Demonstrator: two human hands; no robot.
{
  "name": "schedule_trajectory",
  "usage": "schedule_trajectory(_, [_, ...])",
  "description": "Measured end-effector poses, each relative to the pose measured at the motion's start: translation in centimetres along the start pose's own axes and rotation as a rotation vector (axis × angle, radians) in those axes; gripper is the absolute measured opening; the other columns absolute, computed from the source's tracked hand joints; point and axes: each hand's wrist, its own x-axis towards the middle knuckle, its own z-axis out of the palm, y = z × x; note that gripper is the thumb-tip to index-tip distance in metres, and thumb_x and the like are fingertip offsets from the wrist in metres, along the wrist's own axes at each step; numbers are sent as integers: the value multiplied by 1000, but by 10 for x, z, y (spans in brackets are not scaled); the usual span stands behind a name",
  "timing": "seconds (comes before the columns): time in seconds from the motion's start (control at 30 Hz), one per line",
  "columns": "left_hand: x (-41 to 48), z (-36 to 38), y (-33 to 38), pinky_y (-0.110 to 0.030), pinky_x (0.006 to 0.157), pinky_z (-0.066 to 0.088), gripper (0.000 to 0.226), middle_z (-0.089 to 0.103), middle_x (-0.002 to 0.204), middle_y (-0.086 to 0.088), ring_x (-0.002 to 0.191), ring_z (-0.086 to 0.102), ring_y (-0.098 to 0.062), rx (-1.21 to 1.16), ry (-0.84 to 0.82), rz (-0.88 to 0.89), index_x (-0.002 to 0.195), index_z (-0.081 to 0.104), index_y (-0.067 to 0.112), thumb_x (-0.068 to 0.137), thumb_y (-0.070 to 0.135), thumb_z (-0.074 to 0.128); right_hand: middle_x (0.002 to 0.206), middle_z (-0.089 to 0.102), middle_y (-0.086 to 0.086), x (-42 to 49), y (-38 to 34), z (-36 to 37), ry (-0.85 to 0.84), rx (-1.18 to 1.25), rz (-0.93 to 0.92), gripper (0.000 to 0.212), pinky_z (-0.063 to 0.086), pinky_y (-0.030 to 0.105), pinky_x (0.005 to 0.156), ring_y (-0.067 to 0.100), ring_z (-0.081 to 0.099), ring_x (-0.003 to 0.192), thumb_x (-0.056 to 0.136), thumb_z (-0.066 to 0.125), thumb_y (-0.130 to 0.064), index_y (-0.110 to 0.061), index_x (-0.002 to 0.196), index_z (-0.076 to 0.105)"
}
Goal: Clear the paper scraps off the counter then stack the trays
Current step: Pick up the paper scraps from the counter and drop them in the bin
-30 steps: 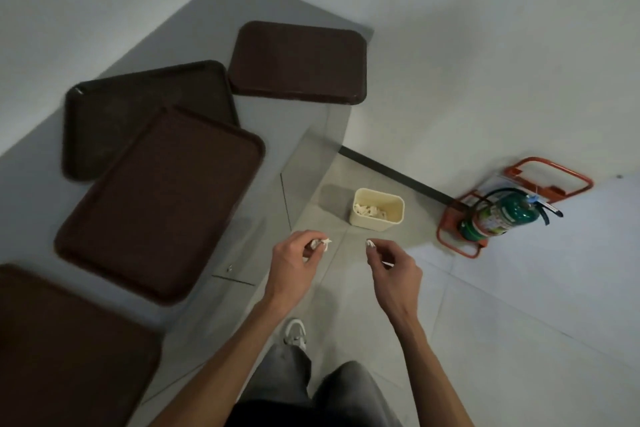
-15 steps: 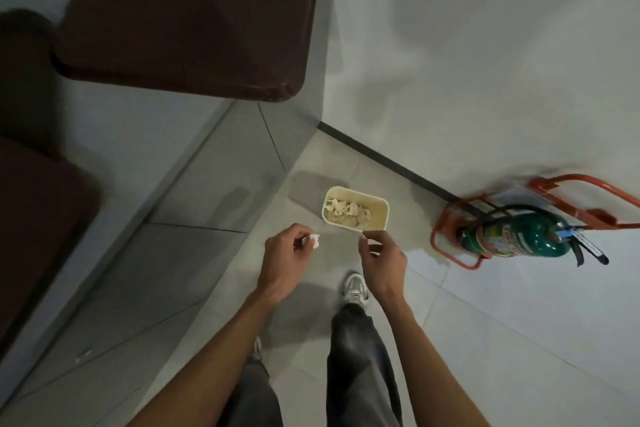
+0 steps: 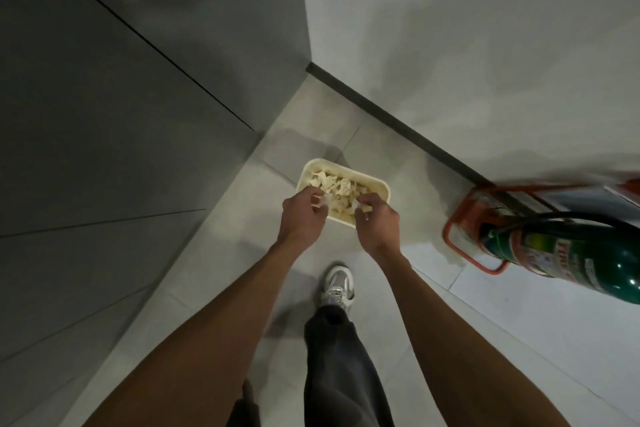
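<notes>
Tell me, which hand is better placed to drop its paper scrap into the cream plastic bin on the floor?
Right, narrowly. The right hand pinches its white paper scrap over the opening of the cream rectangular plastic bin; the left hand holds its scrap by the near rim.

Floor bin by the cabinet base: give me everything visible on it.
The bin is a small cream rectangular tub with rounded corners and a rolled rim, plastic by the look. It stands upright and open-topped on the pale tiled floor, beside the grey cabinet front. Crumpled paper scraps partly fill it. The left hand and right hand hover over its near edge, each pinching a scrap; whether they touch the rim cannot be told.
</notes>
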Motion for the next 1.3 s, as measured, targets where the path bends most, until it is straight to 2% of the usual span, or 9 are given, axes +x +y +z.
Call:
schedule_trajectory(0.1, [3,3,-3,-42,110,43,54,61,138,-7,135,44,-30,120,-89,-29,147,47,21,97,24,67,134,65,16,3,2,2,-40,-82,-15,43,55,42,94,40,66,111,99,62,-14,-16,142,56])
schedule_trajectory(0.27, [-31,-24,-9,-47,109,45,49,59,138,-6,133,49,-29,139,-1,-9,145,47,22,98,25,63,141,60,16,-23,-13,-14,-64,-108,-64,44,55,43,97,40,65,115,102,61,-18,-14,145,52])
schedule_trajectory(0.43, [-109,-82,-18,-45,110,46,48,55,146,-4,133,51,-26,103,113,29,148,46,24,101,27,59,147,60,10,-94,-57,-30,-15,-87,-225,42,62,47,95,36,70,115,102,65,-24,-19,143,55])
schedule_trajectory(0.7, [-328,-202,-53,-35,115,41,45,53,149,0,135,52,-20,-14,406,110,147,47,24,104,28,57,151,58,5,-306,-160,-51,-23,-6,-443,40,50,47,111,32,56,135,105,63,-33,-26,143,56])
schedule_trajectory(0.83, [-463,-264,-85,-29,111,36,44,55,148,2,134,51,-20,-54,592,116,146,50,23,103,29,58,142,63,-5,-437,-206,-51,-38,19,-618,39,50,44,110,21,59,130,105,61,-38,-28,143,58])
schedule_trajectory(0.97, [-585,-316,-132,-17,106,32,42,59,143,-1,132,54,-19,-91,767,130,142,55,18,101,25,62,143,64,-4,-555,-246,-39,-88,-1,-796,40,44,28,109,18,58,132,106,60,-37,-26,145,57])
schedule_trajectory(1.03, [-639,-336,-160,-19,107,32,42,60,143,-1,132,54,-19,-77,854,119,142,56,17,101,25,62,143,64,-3,-608,-265,-31,-116,-9,-874,40,38,21,105,16,57,132,106,61,-34,-25,145,58])
schedule_trajectory(1.17, [-729,-368,-221,-23,108,37,41,63,139,0,129,56,-18,-114,1032,71,140,57,16,101,26,62,140,67,-3,-691,-297,1,-168,-5,-1052,39,37,18,105,16,59,131,104,64,-33,-23,142,61])
schedule_trajectory(1.3, [-794,-392,-285,-16,104,35,39,65,136,3,127,59,-16,-191,1172,-19,138,58,19,99,24,65,139,67,-6,-751,-329,47,-247,-50,-1176,38,36,15,105,14,61,130,105,64,-33,-23,142,61])
